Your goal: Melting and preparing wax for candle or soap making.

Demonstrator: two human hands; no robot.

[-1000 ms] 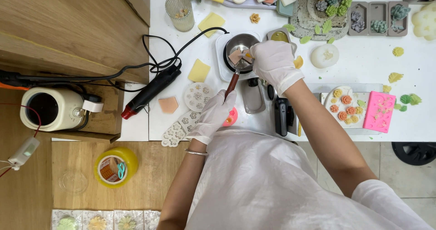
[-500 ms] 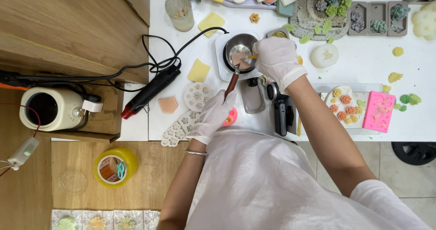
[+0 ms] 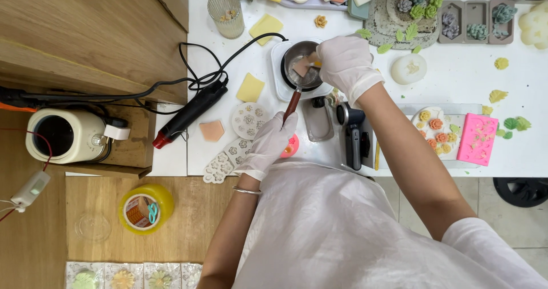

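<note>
Left hand: your white-gloved left hand (image 3: 268, 143) grips the small steel pot's reddish wooden handle (image 3: 291, 105).
Right hand: your gloved right hand (image 3: 345, 63) pinches a peach wax piece (image 3: 301, 66) over the small steel pot (image 3: 301, 66).

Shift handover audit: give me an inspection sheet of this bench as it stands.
Surface: white table, crowded; wooden bench to its left.
Job's things: small metal pot with reddish handle on a white square base; pinkish chunks inside.
Clutter: yellow slabs, white flower moulds, pink mould, succulent-shaped pieces, ribbed glass.
Hands: left hand, gloved, grips the pot handle; right hand, gloved, reaches over the pot rim; what it holds is unclear.
Cables: black cord loops from the base toward a black and red heat tool.
Surroundings: cream pot, yellow tub on the floor.
</note>
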